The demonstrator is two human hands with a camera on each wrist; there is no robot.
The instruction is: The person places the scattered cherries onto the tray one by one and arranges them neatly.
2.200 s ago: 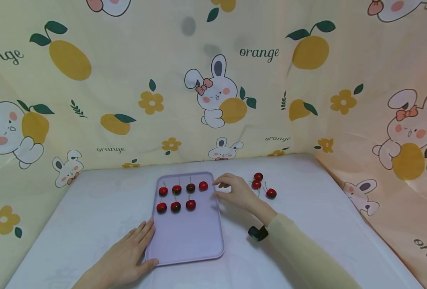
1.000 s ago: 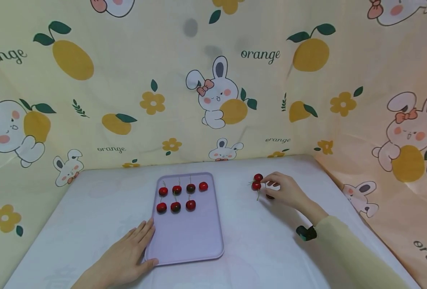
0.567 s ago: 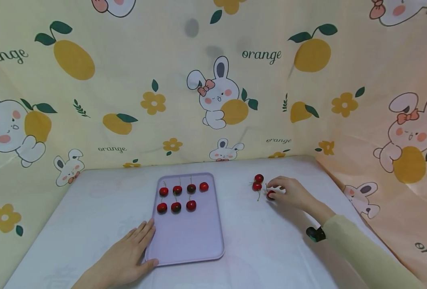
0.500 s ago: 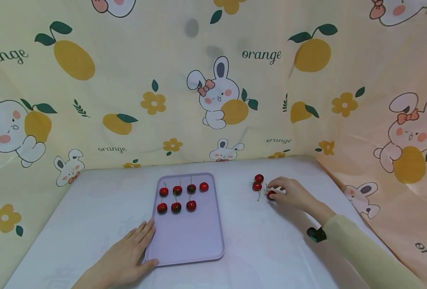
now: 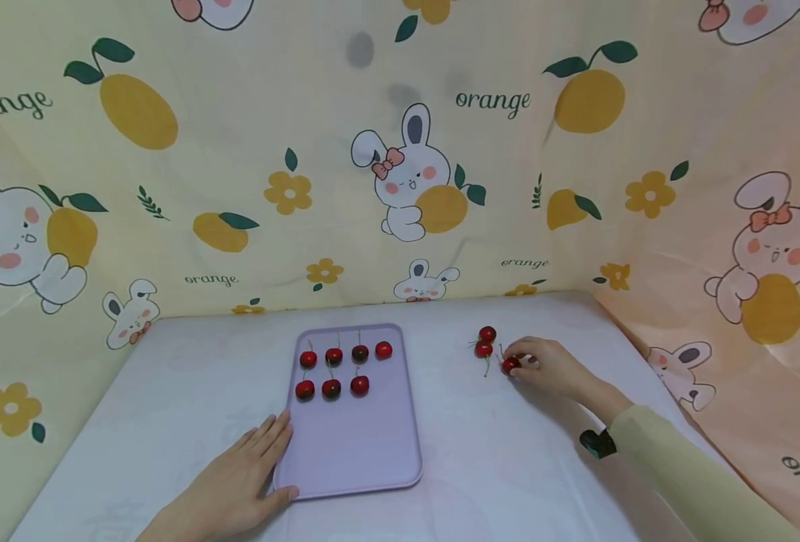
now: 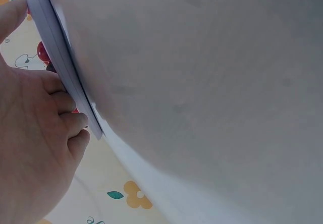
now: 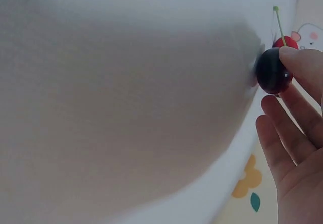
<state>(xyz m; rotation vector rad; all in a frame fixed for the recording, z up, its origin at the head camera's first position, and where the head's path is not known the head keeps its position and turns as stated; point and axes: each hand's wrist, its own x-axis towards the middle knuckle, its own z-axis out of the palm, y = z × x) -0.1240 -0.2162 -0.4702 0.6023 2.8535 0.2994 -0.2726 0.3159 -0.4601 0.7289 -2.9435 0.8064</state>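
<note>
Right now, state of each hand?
Left hand: open, lying flat on the table against the near left corner of the purple tray, holding nothing.
Right hand: fingers pinch a cherry lying on the table.

I count ten cherries in all. Seven sit on the lilac tray: four in a row along its far edge, three in a second row just behind, toward the tray's left side. Three more lie off the tray on the table, near its far right corner. One tray. Two hands in view.
</note>
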